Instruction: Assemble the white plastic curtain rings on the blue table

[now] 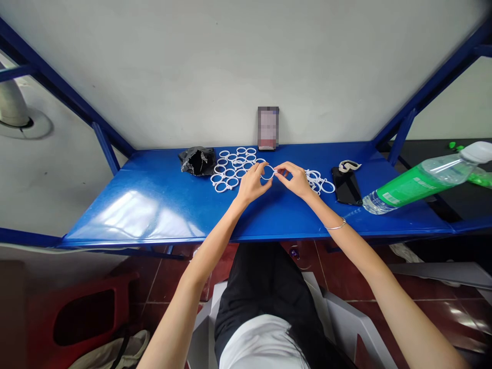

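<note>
Between my two hands, just above the blue table, is a white ring [268, 179]. My left hand [251, 183] grips its left side between thumb and fingers. On the ring's right edge, the fingertips of my right hand [292, 178] pinch a small part too tiny to make out. Several white rings with small knobs [232, 182] lie in a spread-out group behind and left of my left hand. A smaller heap of white rings [314, 176] sits right of my right hand, partly hidden by it.
A crumpled black plastic bag [197, 160] lies at the back left of the blue table [154, 200]. One phone [268, 128] leans on the wall. To the right are a dark phone [346, 187] with a whitish strip [349, 166] on it, and a green-labelled bottle [418, 182].
</note>
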Motion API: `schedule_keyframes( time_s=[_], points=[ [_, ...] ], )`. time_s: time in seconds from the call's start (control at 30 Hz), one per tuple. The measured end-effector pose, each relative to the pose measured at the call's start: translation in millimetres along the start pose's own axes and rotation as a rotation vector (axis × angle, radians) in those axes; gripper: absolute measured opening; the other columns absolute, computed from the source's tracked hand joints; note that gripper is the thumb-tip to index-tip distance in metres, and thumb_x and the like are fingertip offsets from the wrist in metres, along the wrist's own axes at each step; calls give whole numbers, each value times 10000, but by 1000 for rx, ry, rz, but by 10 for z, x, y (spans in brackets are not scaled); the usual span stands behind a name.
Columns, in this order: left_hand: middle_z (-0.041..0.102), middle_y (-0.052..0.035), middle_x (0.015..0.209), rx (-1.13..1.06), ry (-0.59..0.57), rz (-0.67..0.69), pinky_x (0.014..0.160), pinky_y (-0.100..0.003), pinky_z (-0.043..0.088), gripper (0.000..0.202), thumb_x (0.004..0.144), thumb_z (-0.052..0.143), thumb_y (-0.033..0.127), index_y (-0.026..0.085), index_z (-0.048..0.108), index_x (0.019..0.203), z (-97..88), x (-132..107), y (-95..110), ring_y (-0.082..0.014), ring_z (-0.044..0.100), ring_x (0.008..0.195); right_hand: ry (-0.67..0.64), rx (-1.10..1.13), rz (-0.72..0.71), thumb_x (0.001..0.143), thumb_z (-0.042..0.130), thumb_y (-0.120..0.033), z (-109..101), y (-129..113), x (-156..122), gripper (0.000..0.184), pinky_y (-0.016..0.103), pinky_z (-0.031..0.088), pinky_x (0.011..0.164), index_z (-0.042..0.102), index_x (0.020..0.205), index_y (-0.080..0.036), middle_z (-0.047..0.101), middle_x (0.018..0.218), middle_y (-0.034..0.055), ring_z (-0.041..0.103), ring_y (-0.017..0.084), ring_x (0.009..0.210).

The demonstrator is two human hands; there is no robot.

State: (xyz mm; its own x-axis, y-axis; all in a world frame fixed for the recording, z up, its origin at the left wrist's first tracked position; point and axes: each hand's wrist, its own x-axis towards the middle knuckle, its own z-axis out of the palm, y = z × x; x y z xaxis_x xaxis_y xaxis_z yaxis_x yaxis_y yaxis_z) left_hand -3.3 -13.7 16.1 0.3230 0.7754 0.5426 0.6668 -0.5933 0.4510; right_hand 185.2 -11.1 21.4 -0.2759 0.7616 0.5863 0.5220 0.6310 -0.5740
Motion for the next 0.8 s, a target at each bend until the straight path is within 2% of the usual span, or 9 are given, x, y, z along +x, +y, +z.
schedule_keyframes(
  time_s=[0.3, 0.63, 0.8],
  points=[
    [662, -64, 982, 17, -87, 4, 659, -259, 469, 404, 873, 604, 297, 161, 539, 1249, -15, -3, 8, -183, 646, 841, -36, 6, -2, 919, 581, -405, -3, 4, -5, 222, 349, 514, 685, 697, 868, -223, 709, 866, 68, 620, 203, 713],
    [670, -73, 1008, 31, -112, 10, 644, -249, 463, 389, 921, 578, 374, 159, 549, 1243, -29, -3, 48, -177, 658, 843, -10, 6, -14, 921, 603, -369, 2, 42, -9, 208, 336, 500, 679, 699, 829, -209, 722, 851, 63, 618, 191, 683],
    [668, -60, 1004, 35, -132, 1, 653, -236, 459, 371, 932, 560, 369, 166, 544, 1241, -38, 3, 55, -159, 655, 829, 9, -1, -43, 932, 597, -401, 17, 59, -10, 230, 317, 512, 661, 699, 848, -213, 726, 855, 55, 617, 174, 665]
  ],
)
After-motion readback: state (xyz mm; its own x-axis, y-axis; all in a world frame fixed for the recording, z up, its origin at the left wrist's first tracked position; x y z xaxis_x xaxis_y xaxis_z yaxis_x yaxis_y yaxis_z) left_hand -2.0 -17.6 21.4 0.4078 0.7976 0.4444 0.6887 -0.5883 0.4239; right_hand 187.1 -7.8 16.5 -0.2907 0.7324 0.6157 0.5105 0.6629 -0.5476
